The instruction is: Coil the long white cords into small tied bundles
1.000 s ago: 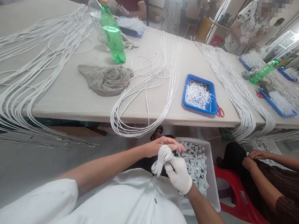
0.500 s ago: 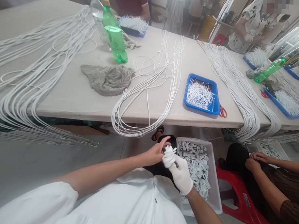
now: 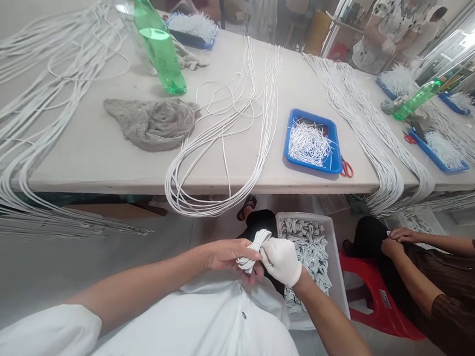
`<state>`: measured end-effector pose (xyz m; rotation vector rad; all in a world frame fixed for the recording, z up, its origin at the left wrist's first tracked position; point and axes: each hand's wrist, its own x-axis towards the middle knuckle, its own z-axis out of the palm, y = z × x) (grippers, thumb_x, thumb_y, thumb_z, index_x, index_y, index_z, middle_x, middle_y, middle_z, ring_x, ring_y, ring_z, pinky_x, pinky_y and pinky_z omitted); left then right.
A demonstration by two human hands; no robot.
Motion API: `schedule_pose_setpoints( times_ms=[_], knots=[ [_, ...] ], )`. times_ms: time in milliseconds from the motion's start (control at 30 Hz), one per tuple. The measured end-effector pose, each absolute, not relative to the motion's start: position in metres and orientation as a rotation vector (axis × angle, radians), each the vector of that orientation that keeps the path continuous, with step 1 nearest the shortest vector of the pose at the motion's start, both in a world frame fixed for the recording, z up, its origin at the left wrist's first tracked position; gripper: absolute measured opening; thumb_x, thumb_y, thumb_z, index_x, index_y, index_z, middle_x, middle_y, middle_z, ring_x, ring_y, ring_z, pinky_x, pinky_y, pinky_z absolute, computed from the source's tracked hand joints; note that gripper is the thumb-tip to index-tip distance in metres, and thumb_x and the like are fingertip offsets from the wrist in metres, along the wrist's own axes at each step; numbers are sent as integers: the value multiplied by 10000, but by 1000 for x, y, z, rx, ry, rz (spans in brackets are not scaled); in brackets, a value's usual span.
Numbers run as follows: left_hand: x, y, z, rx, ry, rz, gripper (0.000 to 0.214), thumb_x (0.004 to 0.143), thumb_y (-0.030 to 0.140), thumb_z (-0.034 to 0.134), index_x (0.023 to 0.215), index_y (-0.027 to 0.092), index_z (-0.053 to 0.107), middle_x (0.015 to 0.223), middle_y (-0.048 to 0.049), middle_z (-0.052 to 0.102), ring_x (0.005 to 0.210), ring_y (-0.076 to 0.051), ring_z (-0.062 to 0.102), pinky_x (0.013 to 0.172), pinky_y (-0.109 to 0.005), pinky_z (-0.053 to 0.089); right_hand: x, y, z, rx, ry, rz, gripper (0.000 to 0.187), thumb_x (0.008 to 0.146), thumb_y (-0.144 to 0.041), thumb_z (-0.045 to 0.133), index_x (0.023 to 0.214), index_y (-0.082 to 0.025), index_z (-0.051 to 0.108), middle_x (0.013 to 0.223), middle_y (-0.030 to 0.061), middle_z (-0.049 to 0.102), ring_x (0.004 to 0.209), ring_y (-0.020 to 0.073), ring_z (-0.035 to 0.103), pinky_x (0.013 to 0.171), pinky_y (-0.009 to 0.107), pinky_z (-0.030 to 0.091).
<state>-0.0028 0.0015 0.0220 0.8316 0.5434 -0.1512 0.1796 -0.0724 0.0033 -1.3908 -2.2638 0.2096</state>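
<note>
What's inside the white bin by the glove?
Bundles of white cord. Anything beneath the top ones is covered, and the right hand and forearm hide part of the bin.

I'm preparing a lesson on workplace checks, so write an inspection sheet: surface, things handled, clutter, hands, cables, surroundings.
Surface: pale table, white cords looping over its front edge.
Things handled: one cord bundle; more bundles in the white bin.
Clutter: grey cloth, green bottle, blue tray of white strips, red-handled scissors.
Hands: left hand bare, thumb across the cord bundle; right hand gloved, fingers at its side, grip unclear.
Cables: nothing seen apart from the cords.
Surroundings: co-worker and red stool at the right; other people beyond the table.
</note>
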Motion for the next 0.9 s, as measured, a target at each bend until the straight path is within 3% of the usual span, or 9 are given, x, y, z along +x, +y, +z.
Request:
schedule_pose_setpoints(
  times_ms=[100, 200, 267, 333, 433, 533, 733, 833, 900],
  knots=[
    [1, -11, 18, 991, 594, 43, 268, 745, 388, 648, 838, 157, 549, 714, -35, 618, 606, -161, 579, 559, -278, 447, 171, -71, 6, -1533, -1838, 707, 257, 881, -264, 410, 651, -189, 495, 602, -5, 488, 552, 124, 454, 545, 245, 343],
    [11, -16, 13, 1304, 817, 375, 230, 736, 341, 650, 824, 182, 509, 654, 27, 553, 614, -122, 508, 571, -231, 408, 160, -71, 15, -1554, -1145, 1398, 261, 858, -318, 401, 617, -218, 390, 500, -77, 292, 409, 86, 253, 407, 219, 249],
    [18, -15, 8, 1360, 852, 452, 206, 733, 316, 637, 802, 180, 499, 645, 35, 530, 606, -109, 479, 563, -219, 393, 158, -74, 24, -1479, -922, 1597, 265, 871, -372, 383, 652, -222, 392, 503, -93, 260, 391, 79, 187, 368, 214, 211],
    [23, -13, 3, 1251, 830, 386, 199, 735, 308, 612, 809, 180, 480, 597, 45, 504, 520, -91, 441, 486, -207, 351, 160, -79, 33, -1484, -941, 1469, 265, 891, -400, 395, 725, -208, 471, 548, -68, 378, 421, 86, 290, 401, 217, 284],
    [26, -13, 0, 997, 836, 202, 240, 707, 296, 609, 854, 186, 454, 516, 72, 461, 394, -68, 364, 387, -181, 220, 169, -87, 33, -1638, -1165, 1013, 205, 885, -366, 482, 850, -192, 585, 745, 10, 586, 650, 138, 525, 608, 256, 429],
    [23, -16, 4, 898, 790, 118, 254, 683, 286, 627, 846, 183, 462, 539, 53, 495, 392, -64, 377, 374, -174, 171, 174, -89, 19, -1717, -1457, 780, 179, 895, -310, 486, 896, -190, 619, 864, 44, 634, 793, 171, 577, 729, 285, 438],
    [19, -22, 10, 855, 697, 98, 240, 677, 223, 621, 832, 184, 443, 632, 37, 511, 453, -67, 416, 400, -188, 213, 168, -88, 3, -1696, -1512, 811, 190, 904, -260, 457, 833, -184, 616, 801, 42, 615, 744, 159, 557, 702, 277, 419],
    [20, -25, 10, 975, 694, 217, 239, 705, 199, 587, 889, 198, 434, 632, 70, 453, 476, -66, 391, 433, -198, 252, 165, -86, 4, -1582, -1052, 1185, 172, 854, -269, 529, 702, -188, 540, 610, -27, 519, 545, 101, 451, 535, 219, 371],
    [20, -27, 11, 1131, 700, 312, 248, 706, 149, 548, 930, 194, 451, 658, 68, 445, 534, -76, 398, 482, -208, 306, 166, -83, 2, -1394, -700, 1492, 199, 815, -254, 545, 647, -193, 459, 528, -69, 425, 428, 59, 300, 414, 181, 257]
  ],
)
